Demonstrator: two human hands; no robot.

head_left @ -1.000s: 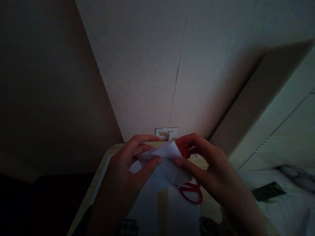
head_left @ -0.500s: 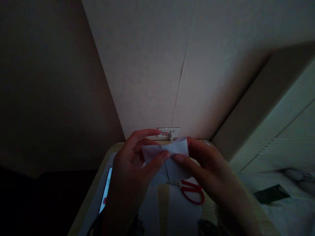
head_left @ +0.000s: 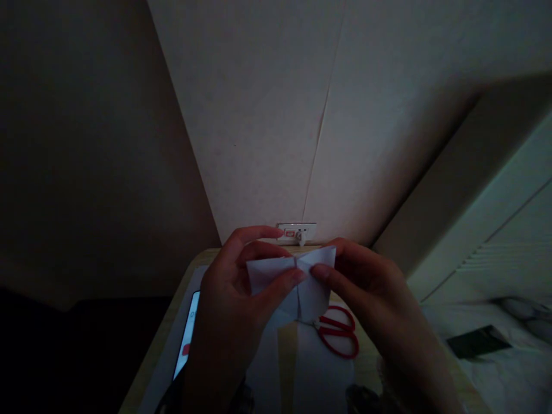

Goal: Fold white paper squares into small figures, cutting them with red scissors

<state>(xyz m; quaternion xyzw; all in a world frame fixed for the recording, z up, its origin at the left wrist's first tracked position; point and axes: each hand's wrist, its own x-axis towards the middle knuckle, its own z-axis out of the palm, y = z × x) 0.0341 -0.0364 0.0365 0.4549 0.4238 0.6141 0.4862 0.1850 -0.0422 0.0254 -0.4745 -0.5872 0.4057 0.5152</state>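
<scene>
A small folded piece of white paper (head_left: 313,293) is held up over the table, with a dark line running down its middle where two flaps meet. My left hand (head_left: 241,282) pinches its left half, the thumb lying near the middle line and the index finger stretched out above. The right half is gripped by my right hand (head_left: 362,282), thumb in front and fingers behind. Just below the paper lies a pair of scissors (head_left: 338,333) with red handles; its blades are partly hidden behind the paper.
White sheets (head_left: 321,374) lie on the wooden table (head_left: 172,328). A phone (head_left: 187,333) with a lit screen sits at the left. On the wall behind is a socket (head_left: 308,230) with a plug in it. A dark green flat item (head_left: 478,342) rests on white fabric at right.
The right thumb has moved slightly right, away from the left thumb. The paper's two flaps now lie flatter, with the middle line more visible. The scissors' handles show more fully.
</scene>
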